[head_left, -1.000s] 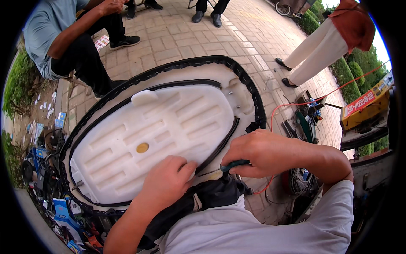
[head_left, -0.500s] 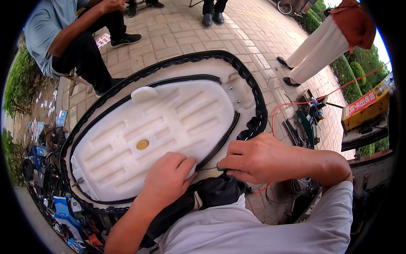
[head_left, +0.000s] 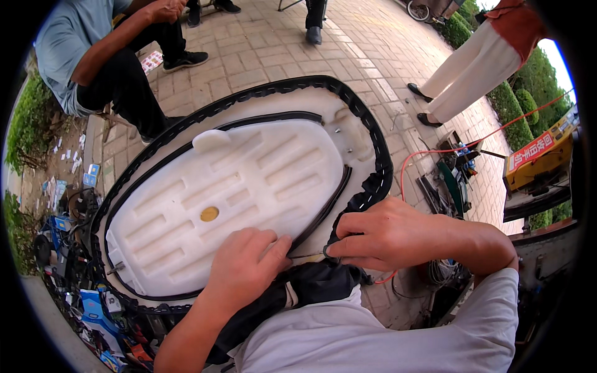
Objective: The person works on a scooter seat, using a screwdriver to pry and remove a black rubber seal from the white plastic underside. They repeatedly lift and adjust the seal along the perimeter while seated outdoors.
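Note:
An upturned scooter seat (head_left: 249,180) lies across my lap, its white plastic base facing up, with a round yellowish spot near the middle. A black seat cover (head_left: 364,102) wraps its outer rim, its edge gathered in small folds. Along part of the base runs a black rubber strip (head_left: 323,211). My left hand (head_left: 249,264) bears on the near edge of the base with curled fingers; their tips are partly hidden. At the near right of the seat, my right hand (head_left: 379,236) pinches the cover's dark edge between thumb and bent fingers.
A seated person (head_left: 118,68) is at the far left, and a standing person in white trousers (head_left: 466,62) at the far right. Tools (head_left: 454,180) and a red hose (head_left: 404,168) lie on the paving to the right. Boxes and parts (head_left: 93,311) crowd the left.
My right hand has shifted slightly right with the cover edge. My left hand has turned a little and slid slightly right along the near rim. The seat is nearly still.

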{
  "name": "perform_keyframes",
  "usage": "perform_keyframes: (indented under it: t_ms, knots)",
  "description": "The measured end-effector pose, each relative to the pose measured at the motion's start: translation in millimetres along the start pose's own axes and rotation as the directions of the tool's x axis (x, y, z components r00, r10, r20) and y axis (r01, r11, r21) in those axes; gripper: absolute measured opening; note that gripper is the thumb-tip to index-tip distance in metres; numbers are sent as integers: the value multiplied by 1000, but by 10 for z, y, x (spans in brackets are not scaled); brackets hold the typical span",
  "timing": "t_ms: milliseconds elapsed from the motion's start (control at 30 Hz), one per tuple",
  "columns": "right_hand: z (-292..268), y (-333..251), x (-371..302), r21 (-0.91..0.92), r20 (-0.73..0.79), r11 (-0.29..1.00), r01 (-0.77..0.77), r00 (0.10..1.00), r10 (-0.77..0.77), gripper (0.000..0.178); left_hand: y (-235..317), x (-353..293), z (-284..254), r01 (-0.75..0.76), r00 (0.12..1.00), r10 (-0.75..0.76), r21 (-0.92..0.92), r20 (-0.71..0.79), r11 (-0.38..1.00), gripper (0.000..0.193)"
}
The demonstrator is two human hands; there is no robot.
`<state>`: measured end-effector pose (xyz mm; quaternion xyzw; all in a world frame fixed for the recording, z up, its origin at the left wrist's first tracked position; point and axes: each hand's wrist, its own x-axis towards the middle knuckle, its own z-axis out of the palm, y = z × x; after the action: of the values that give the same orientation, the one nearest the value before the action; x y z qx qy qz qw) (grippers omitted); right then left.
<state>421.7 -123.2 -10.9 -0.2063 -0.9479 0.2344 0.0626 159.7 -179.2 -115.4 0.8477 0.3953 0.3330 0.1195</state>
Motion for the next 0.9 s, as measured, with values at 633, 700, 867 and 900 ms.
perform_keyframes:
  t_ms: [633, 700, 867, 900]
  knots:
    - [51, -130, 30, -146, -15, 989, -15, 1000, 13, 17, 20, -225, -120, 153, 988, -152, 19, -24, 988, 47]
    - [93, -159, 50, -163, -19, 986, -20, 1000, 17, 15, 4, -212, -126, 176, 984, -176, 11, 31, 984, 47]
    - [88, -229, 159, -294, 83, 955, 33, 997, -9, 17, 23, -145, -125, 179, 978, -182, 34, 105, 983, 46]
    - [101, -226, 175, -310, 79, 949, 66, 996, -44, 22, 22, -149, -106, 178, 977, -181, 41, 109, 983, 46]
